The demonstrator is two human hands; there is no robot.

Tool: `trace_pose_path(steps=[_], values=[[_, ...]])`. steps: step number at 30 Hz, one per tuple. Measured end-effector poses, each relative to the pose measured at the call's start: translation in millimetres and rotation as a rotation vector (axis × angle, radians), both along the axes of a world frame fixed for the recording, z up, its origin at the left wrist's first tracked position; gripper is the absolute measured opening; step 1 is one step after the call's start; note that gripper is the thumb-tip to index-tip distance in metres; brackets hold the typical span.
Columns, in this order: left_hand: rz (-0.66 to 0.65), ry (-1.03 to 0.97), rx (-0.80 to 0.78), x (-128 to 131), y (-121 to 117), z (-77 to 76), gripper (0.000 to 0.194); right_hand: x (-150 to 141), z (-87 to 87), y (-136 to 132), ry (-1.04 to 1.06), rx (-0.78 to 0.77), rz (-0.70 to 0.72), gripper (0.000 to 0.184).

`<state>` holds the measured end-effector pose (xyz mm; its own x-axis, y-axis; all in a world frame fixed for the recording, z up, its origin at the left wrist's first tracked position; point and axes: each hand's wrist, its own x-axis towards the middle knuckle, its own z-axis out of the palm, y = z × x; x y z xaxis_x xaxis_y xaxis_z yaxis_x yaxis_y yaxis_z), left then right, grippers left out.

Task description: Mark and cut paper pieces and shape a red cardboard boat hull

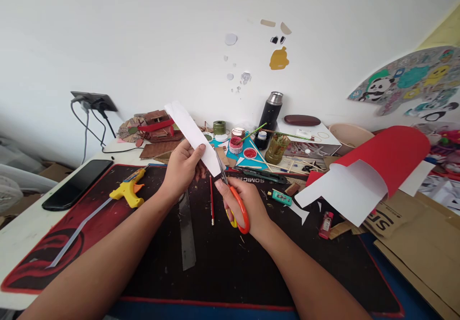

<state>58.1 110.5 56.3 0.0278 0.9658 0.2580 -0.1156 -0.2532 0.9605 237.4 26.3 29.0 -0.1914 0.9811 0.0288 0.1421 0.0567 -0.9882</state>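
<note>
The left hand (182, 164) was clamped on a white paper strip (194, 131), pinching it between thumb and fingers above the black-and-red desk mat (154, 272). The right hand (249, 202) was wrapped around the orange-and-yellow handles of the scissors (245, 216), their blades at the strip's near end. A red pencil (212, 202), a ruler (188, 243) and a yellow glue gun (128, 190) lay on the mat.

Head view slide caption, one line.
Over a dark mat, left hand holds white paper, right hand holds orange-handled scissors at its lower end.
</note>
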Motion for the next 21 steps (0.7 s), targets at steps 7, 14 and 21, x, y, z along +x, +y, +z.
trace_pose_path(steps=[7,14,21], values=[[0.013,0.012,-0.007,0.3,0.4,-1.7,0.032,0.2,1.2,-0.9,0.003,-0.01,0.0,0.054],[0.016,0.003,-0.001,1.8,0.1,-1.5,0.031,-0.1,0.4,-1.1,-0.008,0.0,0.003,0.054],[0.013,-0.001,-0.001,1.8,0.5,-4.1,0.03,-0.4,-1.3,-0.7,0.003,-0.002,0.005,0.055]])
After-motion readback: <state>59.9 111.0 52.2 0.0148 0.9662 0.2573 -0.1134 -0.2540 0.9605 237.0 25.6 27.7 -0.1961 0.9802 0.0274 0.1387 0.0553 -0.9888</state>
